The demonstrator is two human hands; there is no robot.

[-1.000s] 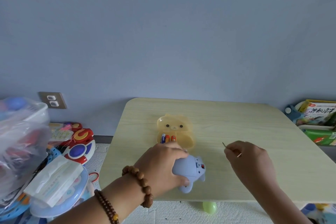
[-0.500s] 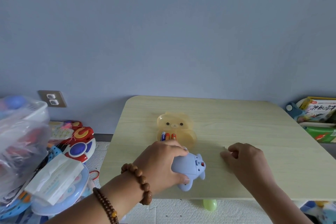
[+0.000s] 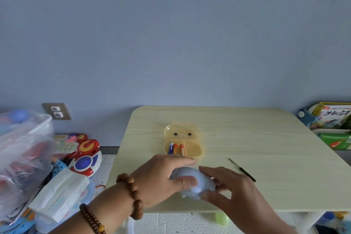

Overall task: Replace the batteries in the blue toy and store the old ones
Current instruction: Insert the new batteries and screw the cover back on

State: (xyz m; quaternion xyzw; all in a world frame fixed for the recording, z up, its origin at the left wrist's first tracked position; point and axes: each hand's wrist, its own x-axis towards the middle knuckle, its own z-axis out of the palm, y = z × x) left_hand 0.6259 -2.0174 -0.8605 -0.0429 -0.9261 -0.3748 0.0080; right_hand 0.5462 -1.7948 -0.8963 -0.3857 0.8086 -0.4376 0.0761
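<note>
The blue toy (image 3: 197,182) is near the table's front edge, held between both hands. My left hand (image 3: 163,178) wraps it from the left, thumb on its near side. My right hand (image 3: 233,188) grips its right end with the fingertips. Behind the toy lies an open yellow bear-shaped case (image 3: 183,143) with three batteries (image 3: 176,149) side by side in its lower half. A thin dark screwdriver (image 3: 242,170) lies loose on the table to the right of my right hand.
The light wooden table (image 3: 266,138) stands against a blue wall. Toys and a plastic bag (image 3: 24,157) pile up on the floor at the left. Books and boxes (image 3: 334,123) sit at the right. A green ball (image 3: 222,218) lies under the table's front edge.
My right hand has put the thin screwdriver down on the table and moved left onto the blue toy. The left hand has kept hold of the toy and turned it.
</note>
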